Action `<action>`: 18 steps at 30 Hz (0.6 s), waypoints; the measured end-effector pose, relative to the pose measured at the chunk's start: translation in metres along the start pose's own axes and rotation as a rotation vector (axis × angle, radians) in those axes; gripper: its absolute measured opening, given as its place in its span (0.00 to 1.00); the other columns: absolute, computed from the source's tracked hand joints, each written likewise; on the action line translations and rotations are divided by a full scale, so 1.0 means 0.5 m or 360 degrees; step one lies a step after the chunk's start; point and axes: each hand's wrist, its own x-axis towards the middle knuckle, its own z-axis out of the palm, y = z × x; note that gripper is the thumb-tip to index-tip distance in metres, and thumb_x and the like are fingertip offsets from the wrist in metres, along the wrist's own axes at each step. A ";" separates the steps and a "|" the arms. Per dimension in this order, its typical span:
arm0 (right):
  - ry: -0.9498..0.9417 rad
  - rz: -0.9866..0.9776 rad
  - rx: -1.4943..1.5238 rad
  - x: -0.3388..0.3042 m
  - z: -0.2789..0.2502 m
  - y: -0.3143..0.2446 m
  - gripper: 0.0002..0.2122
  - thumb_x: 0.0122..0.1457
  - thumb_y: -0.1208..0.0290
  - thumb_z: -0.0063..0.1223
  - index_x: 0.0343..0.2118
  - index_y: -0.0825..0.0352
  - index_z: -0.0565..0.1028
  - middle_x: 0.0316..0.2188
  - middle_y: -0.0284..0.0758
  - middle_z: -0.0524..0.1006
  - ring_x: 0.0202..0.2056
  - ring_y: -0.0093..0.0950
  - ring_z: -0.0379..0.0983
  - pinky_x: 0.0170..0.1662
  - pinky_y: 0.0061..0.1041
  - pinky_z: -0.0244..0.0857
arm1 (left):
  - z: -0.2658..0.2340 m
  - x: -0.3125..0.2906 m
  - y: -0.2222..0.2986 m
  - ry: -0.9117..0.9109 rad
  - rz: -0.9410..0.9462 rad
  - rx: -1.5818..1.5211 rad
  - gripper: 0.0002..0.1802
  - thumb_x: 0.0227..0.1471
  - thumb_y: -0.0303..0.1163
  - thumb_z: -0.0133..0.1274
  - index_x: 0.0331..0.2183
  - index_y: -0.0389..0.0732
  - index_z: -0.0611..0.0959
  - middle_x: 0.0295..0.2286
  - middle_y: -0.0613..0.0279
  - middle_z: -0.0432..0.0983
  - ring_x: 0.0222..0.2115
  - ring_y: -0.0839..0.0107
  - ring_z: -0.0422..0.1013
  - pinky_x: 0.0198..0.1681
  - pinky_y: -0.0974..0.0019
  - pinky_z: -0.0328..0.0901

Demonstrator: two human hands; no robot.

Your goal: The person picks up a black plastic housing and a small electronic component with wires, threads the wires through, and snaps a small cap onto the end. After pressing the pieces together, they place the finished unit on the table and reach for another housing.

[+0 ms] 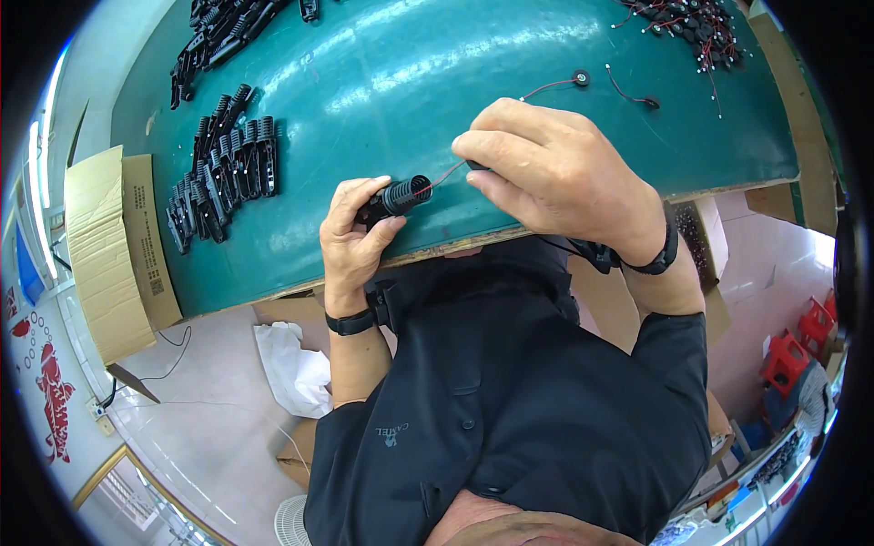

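Note:
My left hand (pixel 350 235) grips a black plastic housing (pixel 401 195) near the front edge of the green tabletop (pixel 364 109). The housing's ribbed, round open end faces right. A thin red wire (pixel 446 175) runs from that opening to my right hand (pixel 569 168). There, thumb and fingers pinch a small black part (pixel 476 166) at the wire's end, mostly covered by the fingers. Beyond the right hand lie two loose round black parts with thin wires, one (pixel 581 78) nearer the middle and another (pixel 651 103) farther right.
Several similar black housings (pixel 232 159) lie in rows on the table's left, with another heap (pixel 223 32) behind them. A pile of small wired black parts (pixel 696 32) sits at the far right. Cardboard (pixel 105 264) borders the left edge; more cardboard (pixel 801 118) stands at the right.

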 end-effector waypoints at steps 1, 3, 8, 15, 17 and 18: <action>-0.0006 -0.0014 -0.0002 0.001 0.002 -0.002 0.16 0.49 0.82 0.70 0.42 0.67 0.79 0.36 0.37 0.79 0.33 0.36 0.79 0.34 0.32 0.74 | 0.000 0.000 0.000 -0.0001 0.0000 0.0001 0.30 0.45 0.21 0.74 0.53 0.36 0.85 0.45 0.59 0.76 0.45 0.70 0.73 0.51 0.69 0.68; -0.0008 -0.0024 0.0000 0.001 0.005 -0.003 0.16 0.49 0.82 0.69 0.42 0.67 0.79 0.36 0.37 0.79 0.33 0.36 0.79 0.34 0.32 0.74 | -0.001 0.000 0.001 -0.0006 -0.0002 0.0007 0.30 0.45 0.21 0.74 0.53 0.36 0.85 0.46 0.59 0.76 0.46 0.70 0.73 0.51 0.69 0.68; -0.0004 -0.0064 -0.0018 0.000 0.011 -0.001 0.16 0.49 0.81 0.69 0.42 0.67 0.78 0.35 0.36 0.78 0.32 0.36 0.78 0.33 0.31 0.73 | -0.001 -0.001 0.001 -0.0007 -0.0008 0.0021 0.30 0.45 0.20 0.74 0.53 0.36 0.85 0.46 0.59 0.76 0.46 0.70 0.73 0.51 0.69 0.68; -0.0010 -0.0045 -0.0046 -0.003 0.016 0.002 0.15 0.50 0.81 0.69 0.41 0.67 0.78 0.34 0.36 0.78 0.32 0.35 0.78 0.33 0.31 0.73 | 0.001 0.001 0.004 -0.0022 0.0010 0.0038 0.31 0.44 0.19 0.73 0.53 0.36 0.86 0.46 0.59 0.76 0.46 0.70 0.73 0.51 0.69 0.68; 0.0003 -0.0051 -0.0043 -0.004 0.021 0.004 0.15 0.50 0.81 0.69 0.41 0.67 0.79 0.34 0.36 0.78 0.32 0.35 0.78 0.33 0.31 0.73 | 0.002 0.001 0.005 -0.0023 0.0004 0.0039 0.30 0.44 0.18 0.73 0.53 0.36 0.86 0.46 0.59 0.76 0.46 0.71 0.73 0.51 0.70 0.68; 0.0009 -0.0053 -0.0043 -0.005 0.023 0.005 0.15 0.50 0.81 0.69 0.41 0.67 0.79 0.34 0.36 0.78 0.31 0.35 0.78 0.33 0.31 0.73 | 0.002 0.001 0.005 -0.0024 0.0001 0.0039 0.30 0.44 0.18 0.73 0.53 0.36 0.86 0.46 0.59 0.76 0.46 0.71 0.73 0.51 0.70 0.68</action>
